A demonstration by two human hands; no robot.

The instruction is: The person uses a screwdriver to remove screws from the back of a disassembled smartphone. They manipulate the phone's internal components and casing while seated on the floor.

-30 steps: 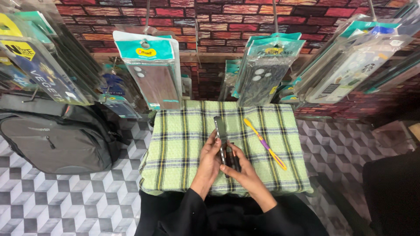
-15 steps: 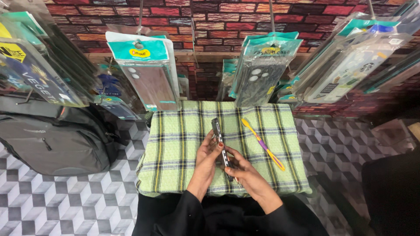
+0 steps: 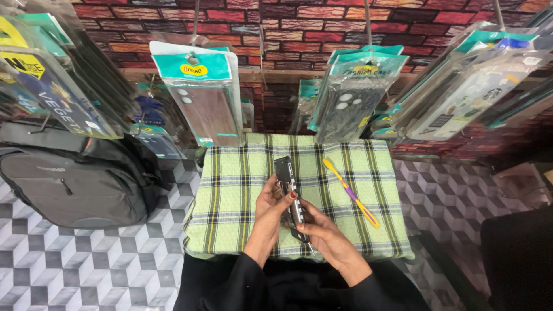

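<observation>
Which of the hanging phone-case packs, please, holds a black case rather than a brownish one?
The pack right of centre, above the green plaid cloth; the left pack holds a brownish case.

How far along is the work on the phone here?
Done: nothing is set aside on the green checked cloth as finished. In hand: both the left hand and right hand hold a dark phone edge-on over the cloth. Left: the yellow and purple tool lies untouched beside them. Whether anything is opened or fitted cannot be told.
</observation>
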